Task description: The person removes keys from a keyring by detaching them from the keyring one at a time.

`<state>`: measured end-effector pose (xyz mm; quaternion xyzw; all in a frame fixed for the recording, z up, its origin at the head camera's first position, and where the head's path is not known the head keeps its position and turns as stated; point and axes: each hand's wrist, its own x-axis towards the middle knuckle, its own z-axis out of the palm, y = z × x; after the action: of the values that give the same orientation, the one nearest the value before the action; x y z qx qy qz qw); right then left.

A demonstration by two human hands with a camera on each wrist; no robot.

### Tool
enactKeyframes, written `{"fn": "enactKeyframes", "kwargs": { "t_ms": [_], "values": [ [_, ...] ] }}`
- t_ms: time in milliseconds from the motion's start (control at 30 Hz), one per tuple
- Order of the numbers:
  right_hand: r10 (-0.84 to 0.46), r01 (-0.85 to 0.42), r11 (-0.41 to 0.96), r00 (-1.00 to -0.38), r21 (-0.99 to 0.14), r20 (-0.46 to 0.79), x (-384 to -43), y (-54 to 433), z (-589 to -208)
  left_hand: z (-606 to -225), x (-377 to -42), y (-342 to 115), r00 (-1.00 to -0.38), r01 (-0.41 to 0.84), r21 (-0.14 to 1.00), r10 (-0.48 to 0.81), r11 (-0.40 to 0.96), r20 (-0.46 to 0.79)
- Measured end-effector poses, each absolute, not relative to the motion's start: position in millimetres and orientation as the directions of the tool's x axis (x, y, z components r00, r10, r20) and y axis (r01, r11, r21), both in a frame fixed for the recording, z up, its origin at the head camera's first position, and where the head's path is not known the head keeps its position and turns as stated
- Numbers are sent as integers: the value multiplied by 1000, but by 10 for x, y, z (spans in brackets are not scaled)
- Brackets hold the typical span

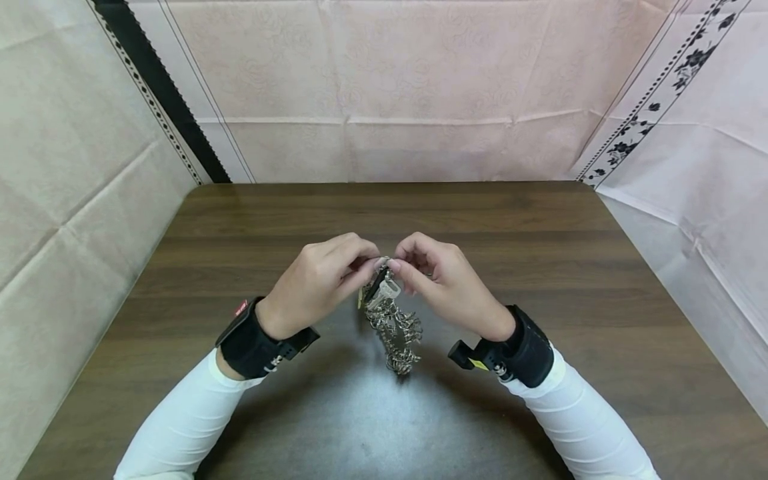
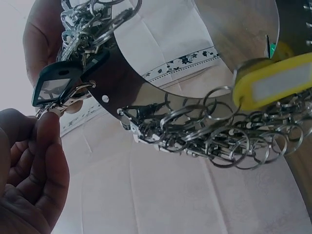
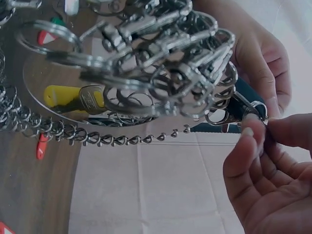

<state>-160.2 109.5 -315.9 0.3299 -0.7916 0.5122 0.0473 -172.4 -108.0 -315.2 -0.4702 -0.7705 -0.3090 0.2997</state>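
Your left hand (image 1: 321, 277) has thumb and forefinger brought together at the tips, nipping the upper end of a dangling bunch of silver metal clasps and split rings (image 1: 396, 333); the other fingers curl in. Your right hand (image 1: 447, 280) mirrors it from the right, thumb and finger pinched on a bit of metal at the same end, the two sets of fingertips almost meeting. What small part lies between them is too hidden to tell. Just beside the fingertips, a dark teal rectangular tag with a pale window (image 2: 54, 88). Farther along the bunch, a bright yellow rounded tag with a pale label (image 2: 280, 87). The bunch sits between your hands, over the middle of the brown wood-grain table (image 1: 360, 433), trailing toward the near side; cannot tell whether its low end touches the surface. Outward: a black strap with a small camera on each wrist (image 1: 528, 347), then white long sleeves (image 1: 180, 407). Beyond the far edge, creased pinkish cream cloth (image 1: 420, 80); a black scalloped strip (image 1: 168, 87) at far left, a black-and-white floral border (image 1: 648, 120) at far right.
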Motion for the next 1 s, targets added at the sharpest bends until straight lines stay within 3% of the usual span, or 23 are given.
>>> {"fn": "enactKeyframes", "kwargs": {
  "t_ms": [267,1000],
  "values": [
    [-497,-603,254,-752,-756,433,-1610,1098,-3168,-3144,-1709,-1071,-430,891,251,527,378,733],
    [-529,-561,217,-756,-799,387,-1655,1109,-3193,-3177,-1718,-1031,-461,878,320,442,357,770]
  ]
}}
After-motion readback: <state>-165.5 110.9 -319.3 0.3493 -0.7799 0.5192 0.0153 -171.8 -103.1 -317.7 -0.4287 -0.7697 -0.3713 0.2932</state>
